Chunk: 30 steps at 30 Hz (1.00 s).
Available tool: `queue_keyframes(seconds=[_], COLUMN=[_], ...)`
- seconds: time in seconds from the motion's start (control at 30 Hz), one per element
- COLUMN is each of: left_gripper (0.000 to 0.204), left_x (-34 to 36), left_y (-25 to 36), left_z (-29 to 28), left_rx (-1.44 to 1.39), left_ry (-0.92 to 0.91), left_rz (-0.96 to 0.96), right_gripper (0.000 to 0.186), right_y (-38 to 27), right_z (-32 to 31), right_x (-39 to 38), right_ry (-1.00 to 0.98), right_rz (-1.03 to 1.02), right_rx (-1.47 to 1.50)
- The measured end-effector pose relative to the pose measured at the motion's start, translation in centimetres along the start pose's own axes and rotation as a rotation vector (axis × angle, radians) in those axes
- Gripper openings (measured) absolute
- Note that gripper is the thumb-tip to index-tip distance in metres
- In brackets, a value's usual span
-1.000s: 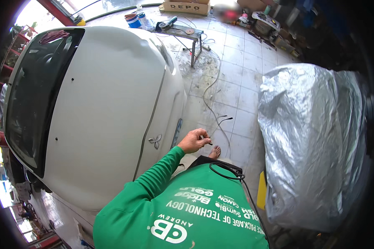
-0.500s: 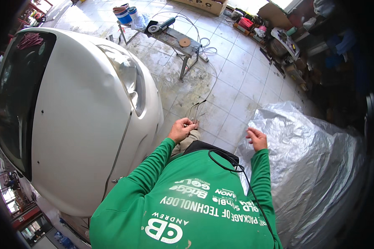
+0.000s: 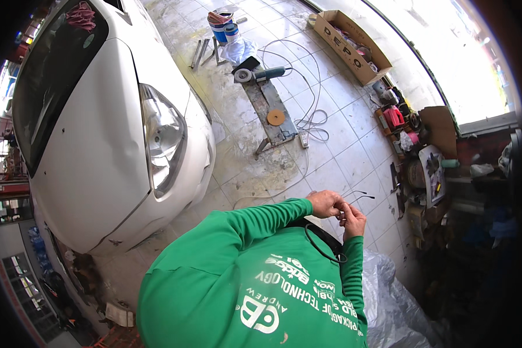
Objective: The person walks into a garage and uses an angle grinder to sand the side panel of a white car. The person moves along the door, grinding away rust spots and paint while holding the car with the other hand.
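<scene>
My left hand point(image 3: 325, 203) and my right hand point(image 3: 352, 221) meet in front of my body, fingertips pinched together. Between them is what looks like a pair of eyeglasses point(image 3: 362, 195). Its two thin arms with dark tips stick out to the right past my fingers; the lenses are hidden by my hands. A black cord point(image 3: 322, 250) loops over the front of my green shirt, just below my hands.
A white car point(image 3: 107, 122) with a rag on its windshield stands at left. Ahead, a low metal bench point(image 3: 264, 110) bears an angle grinder point(image 3: 267, 74) and a tan disc point(image 3: 275, 117). A cardboard box point(image 3: 354, 51), clutter and silver plastic sheeting point(image 3: 388, 301) lie at right.
My right hand has come over to my left hand and now pinches beside it. The eyeglasses' arms have swung from pointing ahead to pointing right. My view has turned rightward.
</scene>
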<state>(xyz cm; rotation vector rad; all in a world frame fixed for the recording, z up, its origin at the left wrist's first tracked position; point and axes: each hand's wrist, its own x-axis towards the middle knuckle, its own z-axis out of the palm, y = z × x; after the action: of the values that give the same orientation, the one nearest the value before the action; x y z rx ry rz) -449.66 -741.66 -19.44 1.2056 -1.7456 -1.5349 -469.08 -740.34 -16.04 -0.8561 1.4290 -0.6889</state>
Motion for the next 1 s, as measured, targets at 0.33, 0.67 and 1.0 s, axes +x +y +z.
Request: queue_keyframes(seconds=[0.33, 0.67, 1.0], left_gripper=[0.026, 0.031, 0.031], left_x=[16.0, 18.6, 21.9], left_y=[-4.5, -21.2, -29.0], left_z=[-12.1, -22.1, -33.6], left_rx=[-0.197, -0.722, -0.837], left_ry=[0.559, 1.408, 2.089], left_rz=[-0.178, -0.894, -1.282], right_gripper=[0.045, 0.033, 0.037], right_y=[-18.3, -20.6, -42.6], right_z=[-9.5, -27.9, -13.5], right_x=[27.8, 44.3, 72.2], right_ry=[-0.389, -0.226, -0.562], right_rz=[0.039, 0.61, 0.167], right_rx=[-0.66, -0.965, -1.125])
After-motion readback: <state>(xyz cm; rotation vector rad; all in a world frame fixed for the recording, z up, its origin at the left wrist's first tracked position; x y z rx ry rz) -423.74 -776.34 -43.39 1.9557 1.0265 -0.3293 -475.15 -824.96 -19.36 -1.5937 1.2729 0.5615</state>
